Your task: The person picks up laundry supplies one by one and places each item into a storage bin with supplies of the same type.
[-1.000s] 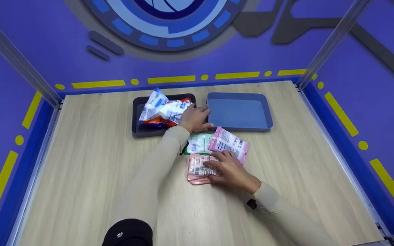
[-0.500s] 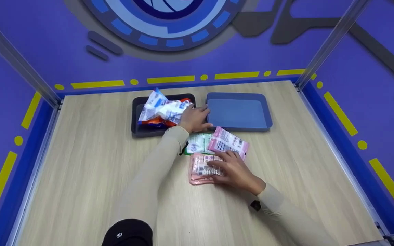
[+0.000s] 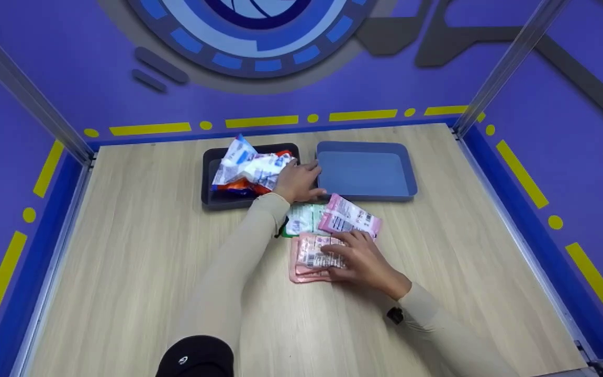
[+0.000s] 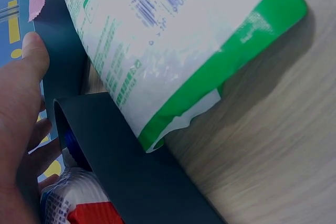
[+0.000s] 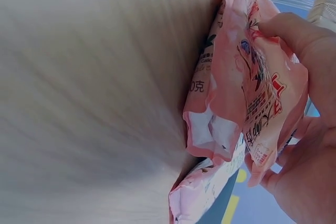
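Observation:
My right hand (image 3: 364, 262) pinches a pink packet (image 3: 313, 252) between thumb and fingers, its printed side turned to the right wrist view. Just below it, another pink packet (image 5: 210, 121) lies on the wooden table. My left hand (image 3: 297, 183) rests with loosely spread fingers over the gap between the dark tray (image 3: 212, 203) and the blue-grey tray (image 3: 365, 173), holding nothing. Right behind the pinched packet lie a green-and-white packet (image 3: 304, 219) and a mauve-pink packet (image 3: 351, 215), which overlap. In the left wrist view, the thumb (image 4: 35, 51) is near the blue-grey tray's wall.
White, red and blue packets (image 3: 241, 165) are heaped in the dark tray, one poking above its rim. Purple panels (image 3: 301, 99) with yellow marks enclose the table (image 3: 139, 262) at the back and sides. A black cap-like object (image 3: 197, 356) shows at the bottom edge.
My right hand has shifted slightly rightward with the upper pink packet, exposing more of the lower one's left edge. The left hand has stayed in place.

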